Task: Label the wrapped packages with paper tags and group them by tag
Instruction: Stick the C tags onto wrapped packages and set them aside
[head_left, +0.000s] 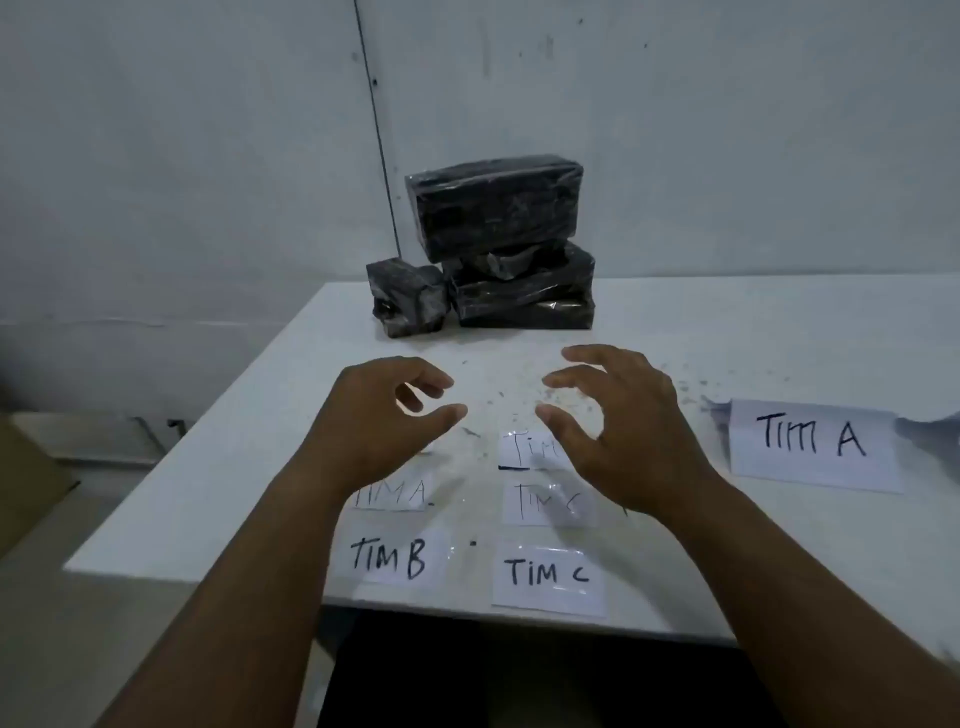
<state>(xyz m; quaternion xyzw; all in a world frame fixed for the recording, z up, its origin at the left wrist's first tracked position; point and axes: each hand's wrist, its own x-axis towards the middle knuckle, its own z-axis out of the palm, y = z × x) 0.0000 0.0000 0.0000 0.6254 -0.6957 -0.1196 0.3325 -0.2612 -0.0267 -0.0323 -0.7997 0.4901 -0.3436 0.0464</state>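
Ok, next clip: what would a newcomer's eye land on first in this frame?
Probably the stack of black wrapped packages at the far edge of the white table, dark against the pale wall. Next, the two hands, left and right, hovering mid-table with loosely curled fingers, holding nothing. Then the handwritten tags: a large TIM A sheet at the right, smaller TIM B and TIM C tags near the front edge.

single head-worn view, forward and down over a near white table (727, 571), wall behind
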